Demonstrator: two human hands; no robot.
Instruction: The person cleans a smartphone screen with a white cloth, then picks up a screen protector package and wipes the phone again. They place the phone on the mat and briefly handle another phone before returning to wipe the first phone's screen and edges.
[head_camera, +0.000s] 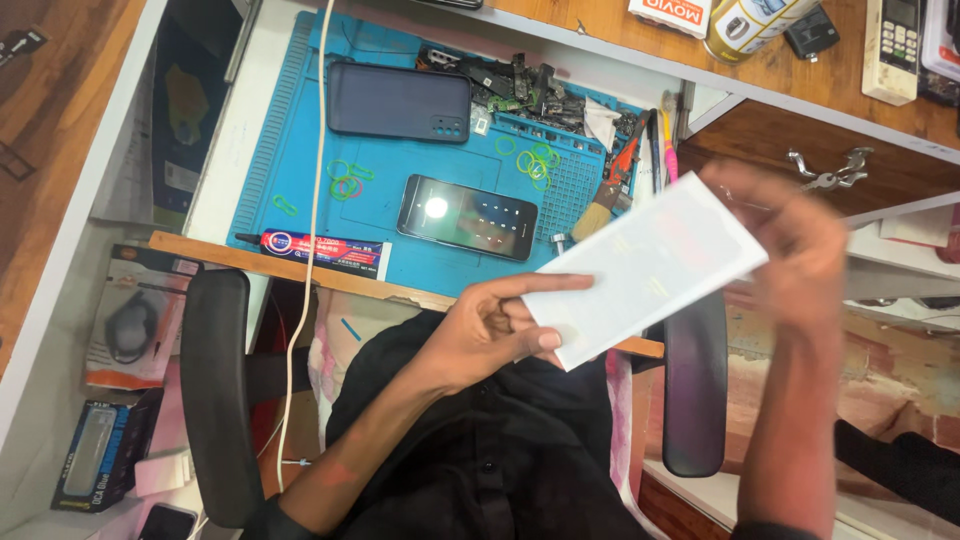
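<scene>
Left hand and blurred right hand clamped on opposite ends of a flat white packet | held above the tabletop, near a lit phone | looks light, thin, bendable; best gripped by the edges.

We have one view only, from the head, looking steeply down and close over our lap and hands. The blue mat lies toward eleven o'clock, the chair's armrests at seven and five.
</scene>
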